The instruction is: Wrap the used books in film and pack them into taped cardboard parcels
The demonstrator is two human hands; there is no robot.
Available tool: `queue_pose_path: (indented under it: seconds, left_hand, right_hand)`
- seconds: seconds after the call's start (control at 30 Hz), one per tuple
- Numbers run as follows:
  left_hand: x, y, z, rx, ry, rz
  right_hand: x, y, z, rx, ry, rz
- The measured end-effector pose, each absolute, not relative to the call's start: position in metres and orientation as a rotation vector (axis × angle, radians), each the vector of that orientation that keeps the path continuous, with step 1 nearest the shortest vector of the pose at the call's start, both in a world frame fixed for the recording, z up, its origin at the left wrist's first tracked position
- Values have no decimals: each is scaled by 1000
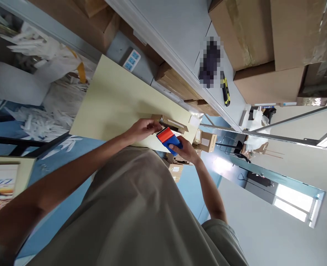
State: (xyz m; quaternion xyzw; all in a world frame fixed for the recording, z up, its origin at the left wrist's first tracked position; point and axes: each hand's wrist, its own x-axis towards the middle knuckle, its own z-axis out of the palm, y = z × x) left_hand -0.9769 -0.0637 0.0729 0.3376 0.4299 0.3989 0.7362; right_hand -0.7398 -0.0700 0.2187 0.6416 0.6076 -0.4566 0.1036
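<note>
My right hand point(186, 149) is closed round the lower end of a small blue and red notepad point(172, 141), its thumb lying on the blue cover. A dark, toothed, spiral-like edge runs along the pad's red end, which points toward my left hand. My left hand point(144, 129) has its fingers curled and pinched near that end. What lies between those fingertips, if anything, is too small to tell. Just beyond both hands, an open cardboard box point(174, 124) rests on the pale yellow tabletop point(119, 99), partly hidden by the pad and my fingers.
A power strip point(131, 60) lies behind the tabletop. On the shelf above are a yellow and black utility knife point(225, 90), a blurred-out dark object point(210, 62) and large cartons point(249, 33). Paper scraps point(41, 122) heap up at left. More boxes point(207, 141) stand beyond the table's right end.
</note>
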Motion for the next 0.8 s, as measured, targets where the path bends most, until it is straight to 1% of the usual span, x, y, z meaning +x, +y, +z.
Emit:
queue_pose_path:
  seconds: [0.17,0.3,0.43,0.57,0.8]
  left_hand:
    - [-961,-81,60,562,1026,924]
    - [-967,-81,42,466,1142,1004]
    - [-965,-72,22,468,1159,970]
    - [-945,-64,13,423,1225,951]
    - [-926,-57,0,316,1317,937]
  right_hand:
    - [-739,-50,234,1831,1631,-1293]
    - [-733,-31,259,1680,1625,-1228]
    - [-737,-10,274,1601,1663,-1088]
    - [-760,11,269,1603,1694,-944]
    - [-784,27,244,1578,1635,-875]
